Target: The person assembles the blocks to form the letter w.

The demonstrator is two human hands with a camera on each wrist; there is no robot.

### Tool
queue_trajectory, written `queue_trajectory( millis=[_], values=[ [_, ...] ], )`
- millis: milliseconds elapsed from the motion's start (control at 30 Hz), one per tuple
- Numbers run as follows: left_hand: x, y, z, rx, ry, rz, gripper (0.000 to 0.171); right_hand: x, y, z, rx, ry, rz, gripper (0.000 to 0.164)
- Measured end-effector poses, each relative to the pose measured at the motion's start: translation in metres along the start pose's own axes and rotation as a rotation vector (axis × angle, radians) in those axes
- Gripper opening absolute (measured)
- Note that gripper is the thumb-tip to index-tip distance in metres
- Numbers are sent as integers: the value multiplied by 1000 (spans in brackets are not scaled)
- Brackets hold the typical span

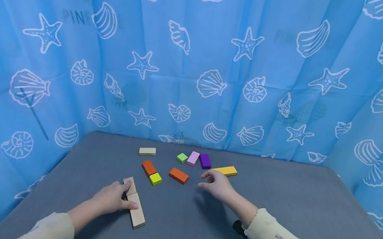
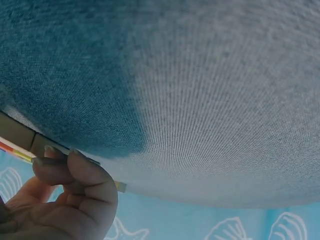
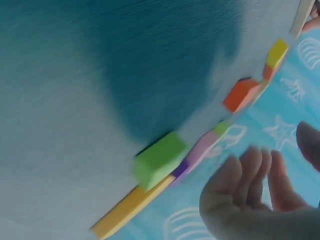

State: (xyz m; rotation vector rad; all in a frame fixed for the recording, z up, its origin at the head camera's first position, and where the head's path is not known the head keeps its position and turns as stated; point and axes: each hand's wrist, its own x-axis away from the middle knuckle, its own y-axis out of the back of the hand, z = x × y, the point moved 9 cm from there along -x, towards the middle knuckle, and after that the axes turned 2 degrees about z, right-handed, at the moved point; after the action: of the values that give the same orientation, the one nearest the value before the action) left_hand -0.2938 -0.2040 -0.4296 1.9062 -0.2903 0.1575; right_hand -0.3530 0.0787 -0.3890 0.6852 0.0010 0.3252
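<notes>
Wooden blocks pinched by left hand, joint inside grip, likely for alignment; right hand spread, empty.

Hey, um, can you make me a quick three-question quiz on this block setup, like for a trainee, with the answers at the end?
1. Multiple choice. In the head view, which block lies between the light green block and the purple block?
A) yellow block
B) pink block
C) orange block

2. True or false. The right hand holds no block.

3. Count. How many plain wooden blocks meet end to end at the left hand?

Key:
1. B, the pink block.
2. True; its fingers hold nothing.
3. Two.
</notes>
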Motion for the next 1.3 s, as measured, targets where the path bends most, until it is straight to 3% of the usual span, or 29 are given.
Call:
queue_trajectory(
  millis=[233, 400, 633, 767, 1033, 1300],
  values=[
    [1, -1, -1, 52, -1, 41, 91, 3, 28, -19, 72, -11, -106, 28],
    [0, -2, 0, 58, 10, 50, 91, 2, 30, -29, 133, -3, -60, 35],
    [0, -2, 0, 57, 11, 44, 91, -4, 26, -50, 184, -90, 39, 48],
    [1, -1, 0, 45, 7, 31, 91, -9, 24, -57, 188, -121, 64, 45],
    [3, -2, -1, 44, 9, 15, 91, -11, 26, -57, 168, -121, 41, 21],
    [1, -3, 1, 46, 19, 23, 91, -11, 26, -53, 91, -102, 23, 27]
  ],
)
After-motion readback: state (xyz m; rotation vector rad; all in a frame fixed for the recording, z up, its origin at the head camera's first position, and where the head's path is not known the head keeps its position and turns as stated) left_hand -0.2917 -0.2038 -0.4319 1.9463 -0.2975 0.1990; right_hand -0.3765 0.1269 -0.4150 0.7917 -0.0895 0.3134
